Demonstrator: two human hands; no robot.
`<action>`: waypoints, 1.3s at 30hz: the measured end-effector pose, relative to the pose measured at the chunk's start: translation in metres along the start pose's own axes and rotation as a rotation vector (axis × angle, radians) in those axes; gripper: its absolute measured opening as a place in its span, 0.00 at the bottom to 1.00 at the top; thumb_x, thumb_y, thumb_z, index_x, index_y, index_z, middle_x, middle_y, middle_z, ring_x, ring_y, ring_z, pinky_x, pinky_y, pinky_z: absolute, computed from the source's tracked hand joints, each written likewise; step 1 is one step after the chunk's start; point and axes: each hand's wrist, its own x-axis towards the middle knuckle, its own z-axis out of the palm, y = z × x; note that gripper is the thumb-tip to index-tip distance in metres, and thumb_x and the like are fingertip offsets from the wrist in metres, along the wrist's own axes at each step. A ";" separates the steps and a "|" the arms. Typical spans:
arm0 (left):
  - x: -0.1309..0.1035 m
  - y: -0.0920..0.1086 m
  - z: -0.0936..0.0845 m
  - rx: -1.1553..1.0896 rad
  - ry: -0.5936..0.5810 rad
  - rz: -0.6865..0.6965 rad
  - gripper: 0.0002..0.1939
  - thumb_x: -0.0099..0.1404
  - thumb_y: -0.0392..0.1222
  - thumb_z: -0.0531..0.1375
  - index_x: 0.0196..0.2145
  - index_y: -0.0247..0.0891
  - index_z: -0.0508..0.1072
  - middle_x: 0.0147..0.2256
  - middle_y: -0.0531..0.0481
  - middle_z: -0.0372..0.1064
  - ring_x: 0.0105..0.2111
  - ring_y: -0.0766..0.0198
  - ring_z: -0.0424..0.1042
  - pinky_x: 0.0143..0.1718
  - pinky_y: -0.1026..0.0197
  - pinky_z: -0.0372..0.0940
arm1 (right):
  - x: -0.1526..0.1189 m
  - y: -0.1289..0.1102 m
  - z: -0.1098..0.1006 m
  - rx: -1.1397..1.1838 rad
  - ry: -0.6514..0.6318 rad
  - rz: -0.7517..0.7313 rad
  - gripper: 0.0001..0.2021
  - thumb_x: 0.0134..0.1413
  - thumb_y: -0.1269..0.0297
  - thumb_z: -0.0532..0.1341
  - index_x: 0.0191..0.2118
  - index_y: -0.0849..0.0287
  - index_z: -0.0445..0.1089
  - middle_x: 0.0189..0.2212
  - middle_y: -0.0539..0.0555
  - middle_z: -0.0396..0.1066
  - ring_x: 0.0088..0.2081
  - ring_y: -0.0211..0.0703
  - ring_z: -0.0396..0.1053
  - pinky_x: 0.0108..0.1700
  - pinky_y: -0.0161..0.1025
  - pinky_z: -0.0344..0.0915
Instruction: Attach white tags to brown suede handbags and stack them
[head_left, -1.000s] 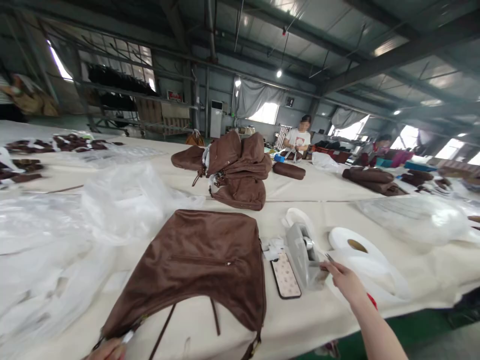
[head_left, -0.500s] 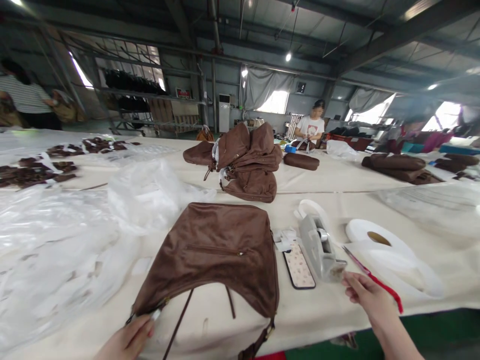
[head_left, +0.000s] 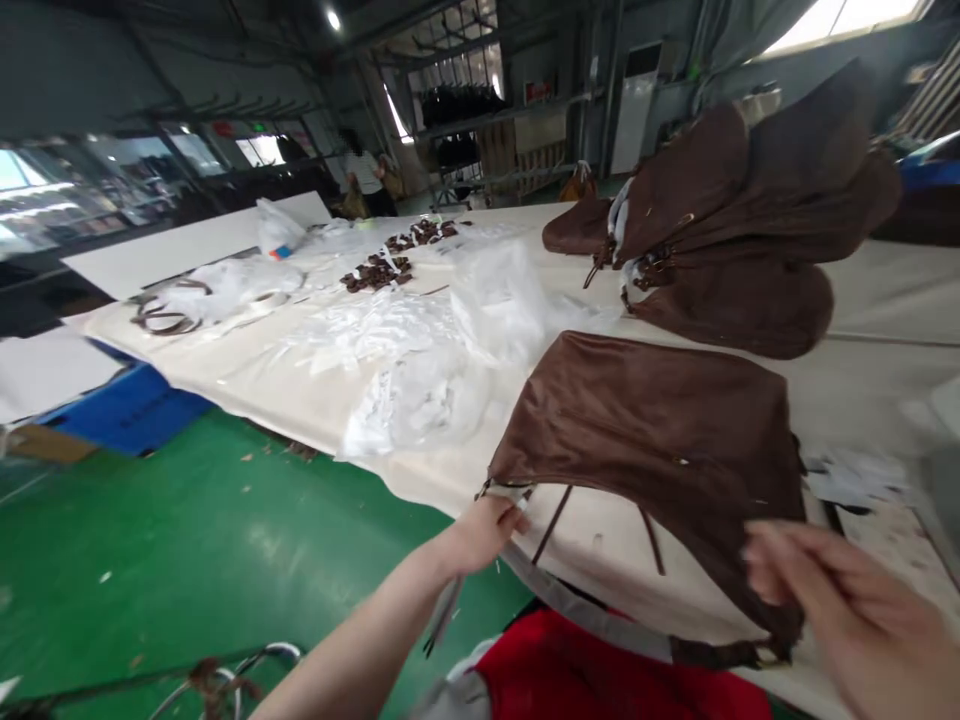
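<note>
A brown handbag [head_left: 645, 410] lies flat on the cream-covered table, its curved opening towards me and a zip across its face. My left hand [head_left: 484, 535] is closed on the bag's left corner, by the metal fitting at the strap end. The strap [head_left: 622, 630] hangs in a loop over the table's front edge, its middle covered in pale wrapping. Over the bag's right side is my right hand [head_left: 847, 600], fingertips pinched together; whatever is between them is too blurred to make out. Two thin brown cords [head_left: 553, 525] lie inside the bag's curve.
Several brown bags [head_left: 735, 210] are piled behind the handbag. Clear plastic bags [head_left: 427, 400] and small brown pieces [head_left: 379, 272] lie to the left. A patterned phone [head_left: 896, 535] is partly hidden at right. A blue box [head_left: 127, 410] is near the green floor [head_left: 225, 540]. A person [head_left: 364, 175] stands far back.
My view has turned left. My right hand has moved from beside the tape dispenser to over the bag's right side. My left hand stays on the bag's corner.
</note>
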 end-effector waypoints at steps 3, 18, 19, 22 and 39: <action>-0.004 -0.005 0.002 0.012 -0.011 0.067 0.17 0.67 0.38 0.47 0.28 0.36 0.73 0.24 0.51 0.65 0.26 0.65 0.65 0.30 0.65 0.60 | -0.013 -0.039 0.068 0.174 -0.508 -0.116 0.19 0.56 0.43 0.56 0.29 0.54 0.70 0.19 0.50 0.66 0.23 0.40 0.65 0.29 0.36 0.64; -0.021 -0.027 0.004 -0.358 -0.114 0.213 0.14 0.66 0.41 0.48 0.27 0.35 0.67 0.23 0.55 0.58 0.25 0.68 0.57 0.28 0.66 0.56 | -0.032 -0.046 0.176 0.169 -0.891 0.030 0.17 0.53 0.49 0.58 0.24 0.57 0.62 0.16 0.44 0.61 0.15 0.30 0.54 0.17 0.30 0.48; -0.020 -0.028 0.005 -0.388 -0.111 0.187 0.16 0.67 0.44 0.48 0.26 0.35 0.67 0.22 0.55 0.58 0.24 0.68 0.57 0.27 0.66 0.56 | -0.032 -0.047 0.176 0.157 -0.891 0.031 0.17 0.53 0.49 0.58 0.24 0.57 0.62 0.16 0.44 0.61 0.15 0.30 0.55 0.18 0.30 0.49; -0.018 -0.030 0.012 -0.532 -0.107 0.045 0.21 0.68 0.54 0.48 0.25 0.36 0.64 0.20 0.56 0.56 0.21 0.70 0.54 0.22 0.66 0.52 | -0.032 -0.044 0.173 0.174 -0.942 0.061 0.16 0.52 0.48 0.59 0.28 0.58 0.66 0.20 0.46 0.66 0.18 0.32 0.60 0.20 0.30 0.54; -0.026 -0.035 0.004 -1.372 -0.607 -0.297 0.14 0.66 0.49 0.55 0.30 0.36 0.67 0.16 0.64 0.39 0.13 0.76 0.32 0.12 0.71 0.33 | -0.033 -0.059 0.192 -0.118 -0.834 0.012 0.12 0.55 0.64 0.55 0.22 0.58 0.66 0.14 0.50 0.67 0.16 0.39 0.66 0.18 0.32 0.60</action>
